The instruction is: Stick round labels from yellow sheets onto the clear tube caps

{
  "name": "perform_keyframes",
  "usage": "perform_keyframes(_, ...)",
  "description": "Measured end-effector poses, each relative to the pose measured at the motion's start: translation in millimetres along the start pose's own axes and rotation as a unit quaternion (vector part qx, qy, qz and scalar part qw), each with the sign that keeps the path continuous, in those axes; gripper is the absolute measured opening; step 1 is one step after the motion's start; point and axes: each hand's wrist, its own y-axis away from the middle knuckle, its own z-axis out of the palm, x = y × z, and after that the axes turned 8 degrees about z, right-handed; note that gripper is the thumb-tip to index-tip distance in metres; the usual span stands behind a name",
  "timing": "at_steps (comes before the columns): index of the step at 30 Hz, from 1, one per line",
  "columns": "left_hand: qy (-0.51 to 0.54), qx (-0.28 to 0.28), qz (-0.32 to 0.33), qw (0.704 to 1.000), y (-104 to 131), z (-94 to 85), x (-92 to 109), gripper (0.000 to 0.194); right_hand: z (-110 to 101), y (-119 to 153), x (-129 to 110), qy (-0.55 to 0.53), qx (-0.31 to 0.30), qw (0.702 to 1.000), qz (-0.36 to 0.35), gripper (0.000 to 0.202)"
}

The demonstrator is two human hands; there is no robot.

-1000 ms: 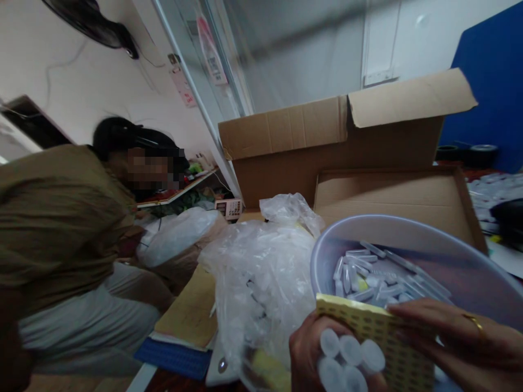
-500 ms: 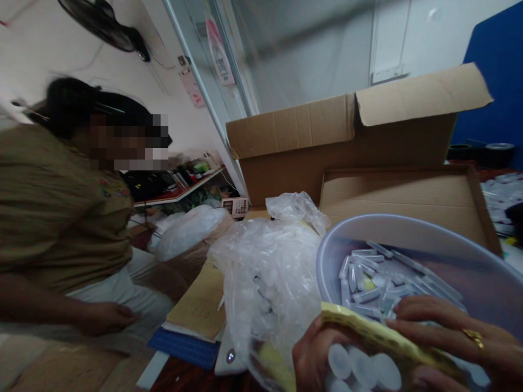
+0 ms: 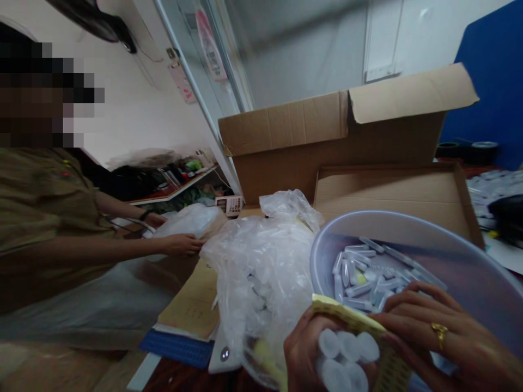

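Low in the head view, my left hand (image 3: 300, 348) is wrapped round a bundle of white-capped clear tubes (image 3: 347, 354), caps facing me. A yellow printed sheet (image 3: 351, 316) lies over the bundle. My right hand (image 3: 441, 332), with a gold ring, presses its fingers on the sheet's right part. Behind my hands stands a translucent bluish tub (image 3: 412, 220) holding loose clear tubes (image 3: 359, 288) and a small yellow piece. Left of the tub is a clear plastic bag (image 3: 265, 261) with whitish contents, partly hidden inside.
An open cardboard box (image 3: 392, 190) stands behind the tub. Further left lie a brown paper pad (image 3: 192, 305) and a blue item (image 3: 175, 348). At the left a person (image 3: 49, 207) has both hands on another plastic bag (image 3: 188, 220). More clear items lie at far right.
The person at left has moved left and raised both hands onto the plastic bag. My view has shifted slightly. My right hand has moved along the yellow sheet, which now bends down over the tubes' side.
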Motion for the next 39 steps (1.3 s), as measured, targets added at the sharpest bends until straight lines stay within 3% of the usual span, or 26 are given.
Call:
perform_keyframes(4,0.006,-0.108,0.006,0.994,0,-18.3,-6,0.009,0,-3,-9,-0.012,0.01,0.997,0.079,0.021)
perform_keyframes(8,-0.053,-0.193,0.012,0.98,-7,-25.8,-7,0.012,-3,-4,-11,-0.037,-0.063,0.989,0.132,0.017)
perform_keyframes(19,-0.063,-0.179,0.072,0.979,-7,-26.1,-10,0.013,-18,2,-5,-0.078,-0.135,0.974,0.166,0.021)
perform_keyframes(28,-0.12,-0.174,0.158,0.965,4,-31.3,-16,0.013,-18,5,-9,-0.005,-0.083,0.985,0.153,0.018)
perform_keyframes(39,-0.094,-0.165,0.188,0.964,7,-28.8,-19,0.022,-22,9,-17,0.018,-0.101,0.984,0.143,0.013)
